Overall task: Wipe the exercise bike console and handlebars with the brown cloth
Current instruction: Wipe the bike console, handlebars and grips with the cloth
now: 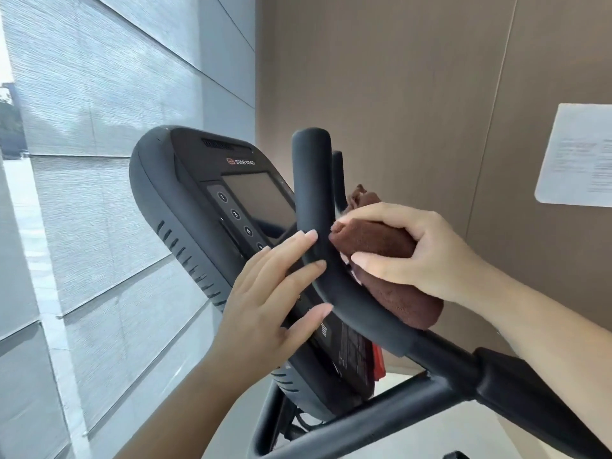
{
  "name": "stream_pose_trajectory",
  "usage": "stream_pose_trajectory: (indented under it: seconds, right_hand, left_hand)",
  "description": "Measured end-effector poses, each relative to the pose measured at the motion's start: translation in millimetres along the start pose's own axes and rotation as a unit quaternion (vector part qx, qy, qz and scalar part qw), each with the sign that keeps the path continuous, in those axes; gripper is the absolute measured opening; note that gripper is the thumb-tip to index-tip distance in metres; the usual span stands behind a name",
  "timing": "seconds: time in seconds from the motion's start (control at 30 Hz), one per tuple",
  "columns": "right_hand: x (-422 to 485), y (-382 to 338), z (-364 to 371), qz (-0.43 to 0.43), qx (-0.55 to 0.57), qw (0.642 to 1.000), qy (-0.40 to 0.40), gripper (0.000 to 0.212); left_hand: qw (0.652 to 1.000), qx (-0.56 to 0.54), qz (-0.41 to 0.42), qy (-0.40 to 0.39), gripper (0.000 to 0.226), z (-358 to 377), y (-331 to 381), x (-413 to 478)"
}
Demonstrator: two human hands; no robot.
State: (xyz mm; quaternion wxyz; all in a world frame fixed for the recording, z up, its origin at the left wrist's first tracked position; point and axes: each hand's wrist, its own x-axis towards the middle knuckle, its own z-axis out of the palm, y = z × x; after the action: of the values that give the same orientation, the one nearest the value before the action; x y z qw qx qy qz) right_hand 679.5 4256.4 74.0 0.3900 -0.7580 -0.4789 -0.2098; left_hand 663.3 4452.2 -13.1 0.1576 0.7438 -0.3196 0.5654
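- My left hand [271,293], nearest the camera, lay spread and flat, holding nothing; its fingertips [311,235] rested against the left flank of the near handlebar [326,260], with the palm over the lower face of the console [198,207].
- My right hand [407,250] was closed around the bunched brown cloth [374,238], thumb underneath and fingers curled over the top; a loose fold hung below the wrist, and a corner stuck up behind the knuckles.
- The cloth sat just right of the near handlebar, its leading fold touching, or all but touching, the bar's right flank, directly opposite my left fingertips. The bar thus stood between the two hands, the right being the one that carried the wiping surface.
- The bar's long axis ran upward from the cross tube [381,422] at lower right, curved, and ended in a rounded tip near the top of the console. I judged that the coming stroke would have to follow that curve, up toward the tip or down toward the joint.
- The bar's covering looked matt and slightly grippy, so I expected the cloth to drag rather than slide.
- The far handlebar [337,173] showed only as a thin upright behind the near one.
- The console tilted to the left, its screen dark, numbered buttons beside it.
- Beyond: a window blind [99,111] on the left, a brown panelled wall [397,94] ahead, a paper notice [579,154] fixed at right.
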Motion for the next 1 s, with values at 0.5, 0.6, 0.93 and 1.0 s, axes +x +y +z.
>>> stream_pose_trajectory:
  seconds: [0.5, 0.6, 0.93, 1.0]
  right_hand:
    - [-1.9, -13.1, 13.8, 0.041, -0.129, 0.991, 0.001, 0.031]
    - [-9.8, -22.1, 5.9, 0.066, -0.207, 0.97, -0.113, 0.036]
    - [46.8, -47.8, 31.9, 0.025, -0.245, 0.939, 0.239, 0.048]
    - [52.4, -46.9, 39.4, 0.053, -0.277, 0.922, 0.265, 0.042]
  left_hand:
    - [0.988, -0.14, -0.043, 0.048, 0.065, 14.2, -14.2, 6.7]
    - [0.987, -0.154, -0.037, 0.04, 0.065, 14.2, -18.5, 7.8]
    - [0.995, -0.082, 0.06, -0.004, 0.049, -8.4, -67.8, 9.9]
    - [0.996, -0.054, 0.077, 0.001, 0.045, -12.4, -83.4, 8.1]
